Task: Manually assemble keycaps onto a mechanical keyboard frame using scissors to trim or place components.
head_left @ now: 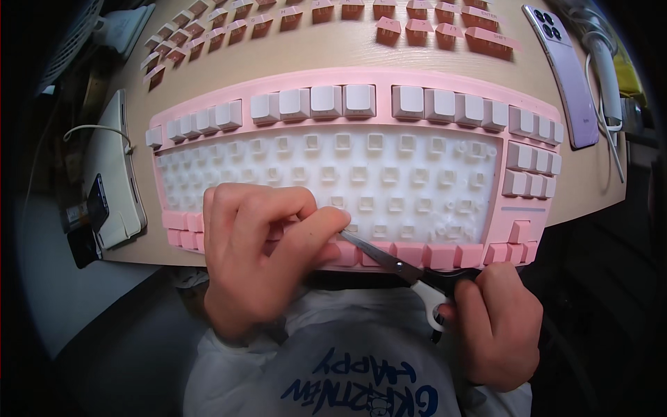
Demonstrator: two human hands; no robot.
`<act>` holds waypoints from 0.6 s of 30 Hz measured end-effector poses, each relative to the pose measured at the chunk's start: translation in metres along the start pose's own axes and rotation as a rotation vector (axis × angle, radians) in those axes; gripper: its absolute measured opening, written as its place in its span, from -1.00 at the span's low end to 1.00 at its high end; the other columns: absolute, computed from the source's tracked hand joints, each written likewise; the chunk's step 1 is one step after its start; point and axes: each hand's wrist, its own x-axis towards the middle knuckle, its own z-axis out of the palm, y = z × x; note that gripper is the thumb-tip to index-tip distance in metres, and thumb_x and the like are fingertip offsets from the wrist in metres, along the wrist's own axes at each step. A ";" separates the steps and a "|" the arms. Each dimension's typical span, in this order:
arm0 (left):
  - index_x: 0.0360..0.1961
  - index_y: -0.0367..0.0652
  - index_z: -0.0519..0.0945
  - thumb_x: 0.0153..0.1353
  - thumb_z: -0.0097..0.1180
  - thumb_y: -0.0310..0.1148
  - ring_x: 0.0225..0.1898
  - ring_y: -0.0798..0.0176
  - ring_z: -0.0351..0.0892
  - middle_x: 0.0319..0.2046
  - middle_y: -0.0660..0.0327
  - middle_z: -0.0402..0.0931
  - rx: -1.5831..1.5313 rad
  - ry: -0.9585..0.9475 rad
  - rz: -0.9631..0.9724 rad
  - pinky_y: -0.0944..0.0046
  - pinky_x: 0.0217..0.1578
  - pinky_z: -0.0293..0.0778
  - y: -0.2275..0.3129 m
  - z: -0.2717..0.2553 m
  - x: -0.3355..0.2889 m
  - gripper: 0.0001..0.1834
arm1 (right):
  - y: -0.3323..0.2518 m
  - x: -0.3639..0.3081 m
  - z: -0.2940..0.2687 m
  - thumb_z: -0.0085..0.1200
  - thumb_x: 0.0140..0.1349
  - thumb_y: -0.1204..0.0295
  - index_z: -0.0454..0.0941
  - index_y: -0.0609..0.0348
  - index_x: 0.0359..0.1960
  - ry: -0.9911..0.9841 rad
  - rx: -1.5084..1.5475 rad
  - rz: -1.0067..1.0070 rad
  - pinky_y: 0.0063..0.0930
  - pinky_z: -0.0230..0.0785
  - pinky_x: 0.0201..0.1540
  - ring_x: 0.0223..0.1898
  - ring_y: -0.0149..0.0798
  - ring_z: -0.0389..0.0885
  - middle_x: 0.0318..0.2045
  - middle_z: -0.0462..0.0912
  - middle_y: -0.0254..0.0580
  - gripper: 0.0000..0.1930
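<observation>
A pink keyboard (445,78) lies across the table in front of me, its middle stripped of keycaps so that the white switch bed (375,156) shows. My right hand (497,326) grips a pair of scissors (397,265) by its black and white handles, at the keyboard's near edge. The blades look closed and point left, their tip at my left fingertips. Over the near left part of the keyboard, my left hand (260,247) is curled, thumb and fingers pinched together. What lies between those fingers is hidden. Pink keycaps (410,253) line the near row.
Loose pink and white keycaps (322,12) stand in rows along the table's far side. At the far right lies a lilac phone (566,80) beside a white cable (603,97). A cream case (114,174) sits at the left edge; a white fan (73,38) is behind it.
</observation>
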 end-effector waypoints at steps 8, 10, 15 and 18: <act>-0.08 0.01 0.72 0.19 0.34 -0.15 -0.22 0.20 0.44 -0.22 0.34 0.55 0.023 0.000 0.062 0.18 -0.19 0.34 -0.003 -0.001 0.003 -0.69 | 0.005 -0.007 0.002 0.29 0.17 0.38 0.54 0.40 -0.37 0.036 -0.004 -0.039 -0.20 0.18 -0.56 -0.50 -0.10 0.40 -0.48 0.30 -0.09 -0.73; -0.08 0.00 0.72 0.22 0.32 -0.14 -0.23 0.19 0.44 -0.22 0.34 0.55 0.010 -0.009 0.057 0.18 -0.20 0.33 -0.010 0.002 0.001 -0.70 | 0.008 -0.004 0.007 0.27 0.22 0.36 0.54 0.40 -0.35 0.000 0.043 -0.058 -0.20 0.18 -0.57 -0.50 -0.09 0.40 -0.48 0.31 -0.08 -0.72; -0.08 0.01 0.73 0.21 0.33 -0.12 -0.21 0.19 0.45 -0.22 0.33 0.56 -0.003 0.007 0.056 0.17 -0.16 0.35 -0.007 -0.001 0.000 -0.69 | -0.001 -0.011 0.003 0.28 0.21 0.36 0.53 0.39 -0.35 0.006 0.082 -0.003 -0.18 0.20 -0.55 -0.50 -0.06 0.42 -0.47 0.31 -0.08 -0.72; -0.06 -0.04 0.73 0.16 0.38 -0.10 -0.20 0.16 0.45 -0.22 0.27 0.55 -0.023 -0.028 0.045 0.19 -0.18 0.37 -0.002 -0.010 0.004 -0.62 | -0.009 -0.011 0.003 0.29 0.20 0.37 0.52 0.37 -0.35 0.002 0.109 0.042 -0.15 0.20 -0.53 -0.49 -0.04 0.43 -0.47 0.30 -0.08 -0.73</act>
